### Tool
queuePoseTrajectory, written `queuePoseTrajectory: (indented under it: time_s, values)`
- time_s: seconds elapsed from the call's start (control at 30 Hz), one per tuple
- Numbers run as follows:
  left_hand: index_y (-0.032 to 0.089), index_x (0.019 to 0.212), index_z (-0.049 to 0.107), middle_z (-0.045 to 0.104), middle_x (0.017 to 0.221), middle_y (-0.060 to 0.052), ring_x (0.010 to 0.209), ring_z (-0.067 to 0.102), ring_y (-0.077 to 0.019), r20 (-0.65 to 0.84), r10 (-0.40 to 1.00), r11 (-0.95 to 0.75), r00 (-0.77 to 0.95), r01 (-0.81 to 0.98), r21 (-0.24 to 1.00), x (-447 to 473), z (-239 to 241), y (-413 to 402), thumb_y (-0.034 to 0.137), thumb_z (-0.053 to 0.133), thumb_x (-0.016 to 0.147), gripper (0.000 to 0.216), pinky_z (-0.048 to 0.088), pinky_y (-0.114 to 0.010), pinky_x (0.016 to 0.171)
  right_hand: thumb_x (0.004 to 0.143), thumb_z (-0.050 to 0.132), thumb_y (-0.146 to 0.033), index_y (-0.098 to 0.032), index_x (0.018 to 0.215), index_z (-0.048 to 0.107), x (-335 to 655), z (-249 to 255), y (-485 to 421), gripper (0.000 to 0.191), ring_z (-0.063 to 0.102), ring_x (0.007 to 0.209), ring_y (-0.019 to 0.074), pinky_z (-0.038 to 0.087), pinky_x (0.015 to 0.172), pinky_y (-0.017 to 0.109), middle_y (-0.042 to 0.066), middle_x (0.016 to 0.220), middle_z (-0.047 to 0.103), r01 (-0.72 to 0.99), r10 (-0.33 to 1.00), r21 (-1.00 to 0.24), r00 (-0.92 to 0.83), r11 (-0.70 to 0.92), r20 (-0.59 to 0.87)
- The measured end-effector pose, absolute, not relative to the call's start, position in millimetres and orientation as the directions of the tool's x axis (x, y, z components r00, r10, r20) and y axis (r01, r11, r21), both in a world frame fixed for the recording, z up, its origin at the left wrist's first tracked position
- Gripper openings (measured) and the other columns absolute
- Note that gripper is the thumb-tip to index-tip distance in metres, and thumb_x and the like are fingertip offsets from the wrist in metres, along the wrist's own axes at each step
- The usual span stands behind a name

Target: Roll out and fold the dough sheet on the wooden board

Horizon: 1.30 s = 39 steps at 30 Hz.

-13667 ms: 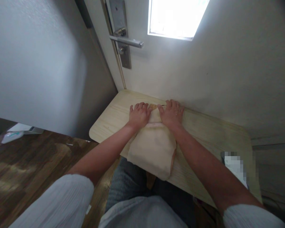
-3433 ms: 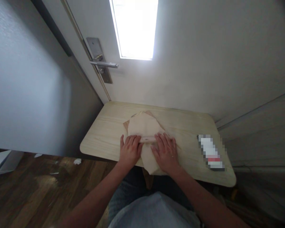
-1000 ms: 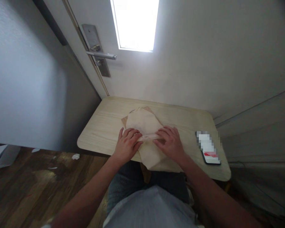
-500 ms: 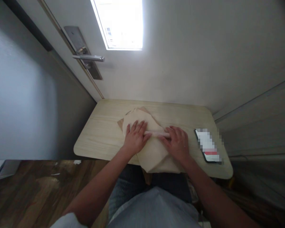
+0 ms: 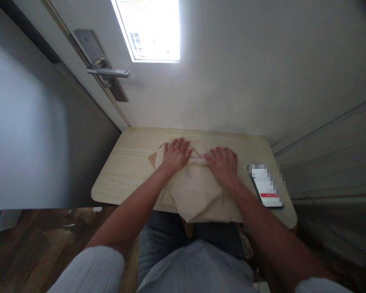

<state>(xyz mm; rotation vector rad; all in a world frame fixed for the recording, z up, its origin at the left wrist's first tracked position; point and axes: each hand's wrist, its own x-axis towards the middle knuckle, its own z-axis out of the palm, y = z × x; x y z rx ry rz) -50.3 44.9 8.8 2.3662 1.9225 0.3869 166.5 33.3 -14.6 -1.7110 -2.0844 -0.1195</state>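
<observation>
A beige sheet of thin, cloth-like material lies on a small light-wood table, its near edge reaching the table's front. Across its far part runs a pale, narrow roll; whether it is a rolled part of the sheet or a separate rod, I cannot tell. My left hand rests palm down over the roll's left end, fingers stretched forward. Over the right end lies my right hand, also palm down with its fingers extended. Both palms hide what is beneath them. A browner corner of material pokes out at the left.
A phone with a lit, partly blurred screen lies at the table's right side. Behind the table stands a pale door with a metal lever handle and a bright window. Wooden flooring shows at the lower left.
Both hands have slid forward, away from my body, and the roll has moved with them. More of the beige sheet shows on the near side. The view has shifted slightly.
</observation>
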Motion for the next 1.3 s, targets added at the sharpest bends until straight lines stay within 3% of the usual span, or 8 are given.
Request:
queuePoseTrajectory:
  time_s: [0.17,0.4,0.53,0.73,0.9,1.07,1.17,1.3]
  values:
    - [0.029,0.146,0.051,0.043,0.158,-0.008,0.146,0.034,-0.0317,0.168,0.966,-0.230,0.194,0.946,0.229,-49.3,11.0,40.6,0.050,0.029,0.104,0.051,0.020,-0.065,0.118,0.101,0.040,-0.053,-0.020,0.111,0.074,166.1,-11.8,30.1,0.049,0.049,0.119,0.0338,0.032,0.102,0.054,0.015,0.122,0.069,0.940,0.913,-0.218,-0.168,0.262,0.371]
    - [0.027,0.145,0.051,0.050,0.153,-0.007,0.147,0.035,-0.0308,0.197,0.945,-0.301,0.259,0.927,0.225,-50.5,11.1,-31.8,0.049,0.036,0.104,0.049,0.017,-0.063,0.120,0.101,0.040,-0.052,-0.021,0.131,0.062,180.0,-15.4,-36.6,0.048,0.046,0.132,0.0346,0.030,0.109,0.055,0.013,0.138,0.062,0.921,0.911,-0.221,-0.235,0.320,0.340]
    - [0.025,0.146,0.047,0.055,0.149,-0.009,0.145,0.039,-0.0280,0.221,0.937,-0.323,0.270,0.909,0.262,-49.7,8.7,-82.1,0.045,0.044,0.102,0.048,0.019,-0.058,0.121,0.100,0.046,-0.049,-0.021,0.135,0.058,188.3,-15.9,-76.6,0.046,0.046,0.134,0.0346,0.030,0.111,0.056,0.012,0.137,0.062,0.913,0.910,-0.225,-0.261,0.341,0.323]
    - [0.021,0.118,0.062,0.070,0.121,-0.009,0.117,0.060,-0.0251,0.252,0.948,-0.275,0.197,0.903,0.330,-51.4,4.8,-113.5,0.029,0.055,0.098,0.023,0.027,-0.051,0.118,0.094,0.059,-0.042,-0.023,0.116,0.067,195.0,-22.0,-87.9,0.031,0.049,0.131,0.0324,0.035,0.110,0.054,0.011,0.129,0.065,0.878,0.885,-0.297,-0.246,0.377,0.396]
    - [0.021,0.117,0.061,0.069,0.116,-0.009,0.113,0.059,-0.0269,0.250,0.948,-0.272,0.195,0.907,0.321,-62.5,14.2,-134.0,0.031,0.053,0.099,0.022,0.034,-0.050,0.112,0.091,0.063,-0.044,-0.026,0.113,0.070,191.5,-9.2,-78.2,0.030,0.045,0.137,0.0329,0.033,0.112,0.057,0.009,0.137,0.062,0.820,0.862,-0.312,-0.373,0.479,0.345]
    - [0.021,0.113,0.060,0.069,0.110,-0.008,0.104,0.060,-0.0269,0.170,0.970,-0.224,0.172,0.901,0.371,-69.2,10.5,-160.6,0.034,0.051,0.100,0.020,0.043,-0.046,0.097,0.097,0.050,-0.052,-0.025,0.129,0.064,164.3,3.9,-69.7,0.044,0.043,0.140,0.0322,0.027,0.115,0.061,0.011,0.144,0.058,0.810,0.874,-0.331,-0.429,0.484,0.228]
    - [0.021,0.111,0.059,0.070,0.109,-0.008,0.103,0.061,-0.0264,0.149,0.978,-0.193,0.142,0.890,0.412,-70.1,6.7,-168.5,0.035,0.049,0.101,0.020,0.044,-0.045,0.094,0.103,0.038,-0.046,-0.022,0.138,0.057,138.7,5.6,-58.4,0.046,0.040,0.143,0.0310,0.020,0.118,0.062,0.011,0.149,0.054,0.850,0.897,-0.304,-0.364,0.430,0.253]
    - [0.020,0.112,0.060,0.070,0.108,-0.008,0.101,0.061,-0.0258,0.124,0.983,-0.173,0.132,0.886,0.431,-71.5,6.5,-171.3,0.036,0.049,0.101,0.022,0.044,-0.044,0.091,0.103,0.039,-0.046,-0.024,0.140,0.056,112.2,2.5,-43.4,0.047,0.038,0.143,0.0329,0.019,0.118,0.061,0.011,0.150,0.052,0.866,0.894,-0.269,-0.347,0.421,0.284]
